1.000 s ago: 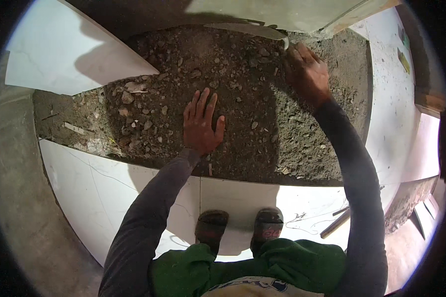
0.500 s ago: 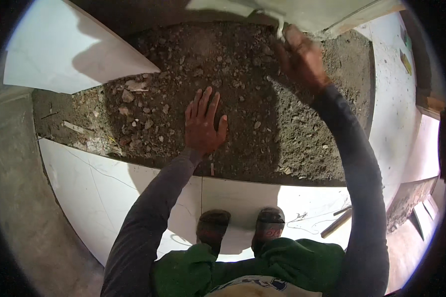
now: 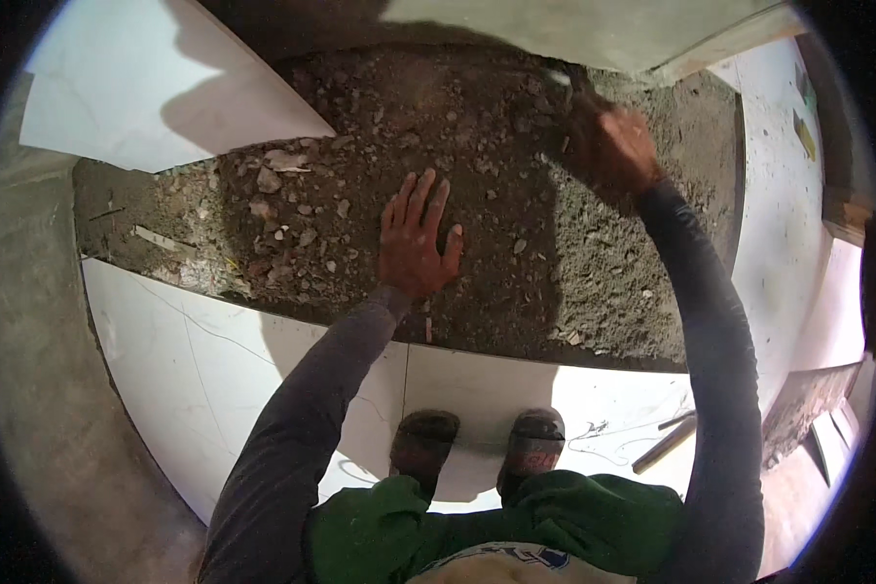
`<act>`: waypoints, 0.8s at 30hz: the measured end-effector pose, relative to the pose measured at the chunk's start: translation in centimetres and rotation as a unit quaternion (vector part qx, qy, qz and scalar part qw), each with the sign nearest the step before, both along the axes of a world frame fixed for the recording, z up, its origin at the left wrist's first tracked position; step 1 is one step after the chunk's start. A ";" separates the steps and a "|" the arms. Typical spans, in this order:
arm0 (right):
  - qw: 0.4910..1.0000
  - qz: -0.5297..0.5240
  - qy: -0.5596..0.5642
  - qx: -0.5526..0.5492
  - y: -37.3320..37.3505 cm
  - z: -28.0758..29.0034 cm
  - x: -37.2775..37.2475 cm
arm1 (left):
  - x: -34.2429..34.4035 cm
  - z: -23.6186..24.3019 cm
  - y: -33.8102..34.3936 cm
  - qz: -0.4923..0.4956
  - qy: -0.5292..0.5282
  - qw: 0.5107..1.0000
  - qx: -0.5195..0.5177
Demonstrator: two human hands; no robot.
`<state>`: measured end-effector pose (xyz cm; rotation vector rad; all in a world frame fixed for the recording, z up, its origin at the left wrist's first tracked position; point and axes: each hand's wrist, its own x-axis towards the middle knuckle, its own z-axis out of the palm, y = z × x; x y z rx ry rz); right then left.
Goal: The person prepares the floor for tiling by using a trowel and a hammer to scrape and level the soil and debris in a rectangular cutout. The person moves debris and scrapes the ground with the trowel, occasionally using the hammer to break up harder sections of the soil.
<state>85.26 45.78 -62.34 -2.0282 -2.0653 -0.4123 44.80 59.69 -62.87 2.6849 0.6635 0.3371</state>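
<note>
"Right grip (image 3: pixel 610 146) and tool (image 3: pixel 559 78) had come back a little from the wall (image 3: pixel 516 29), hadn't they?"

"They had, while the left grip (image 3: pixel 419 243) stayed put."

"What was biggest down there?"

"That bed of soil and rubble (image 3: pixel 496 292), dark in shadow, paler where light fell at the right. White floor tiles (image 3: pixel 195 331) ran along its near edge and up the right side. Across its far left corner showed a white slab (image 3: pixel 117 88)."

"And the person?"

"Stood on the near tiles in dark shoes (image 3: pixel 425 443). The left grip was spread wide, palm down on the soil, fingers pointing away. The right was narrow, closed on the tool, though blur hid how each finger sat."

"Where was the tool, exactly?"

"Over the soil's far edge, near the wall, its pale neck showing, the rest smeared by motion."

"Anything smaller?"

"A wooden strip (image 3: pixel 665 446) on the tiles beside the right forearm, a thinner pale strip (image 3: pixel 161 238) on the soil's left end, and loose stones (image 3: pixel 269 180) near the slab."
</note>
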 end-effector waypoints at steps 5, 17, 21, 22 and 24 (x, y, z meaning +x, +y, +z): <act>0.987 -0.054 0.112 -0.105 3.1 7.0 -7.9 | -0.5 1.1 0.1 0.002 0.012 1.000 0.000; 0.968 -0.046 0.194 0.154 9.1 4.3 -12.8 | -0.7 0.7 -0.2 0.006 -0.013 1.000 0.009; 0.959 -0.067 0.122 -0.247 8.2 3.3 -13.7 | -1.4 -0.9 0.6 0.001 -0.002 1.000 -0.014; 0.985 -0.037 0.133 -0.100 7.4 2.9 -13.8 | -1.4 -1.3 0.7 -0.011 -0.019 1.000 -0.007; 0.989 -0.007 0.137 0.046 5.7 1.7 -12.3 | -1.2 -1.8 1.3 -0.024 -0.040 0.999 -0.003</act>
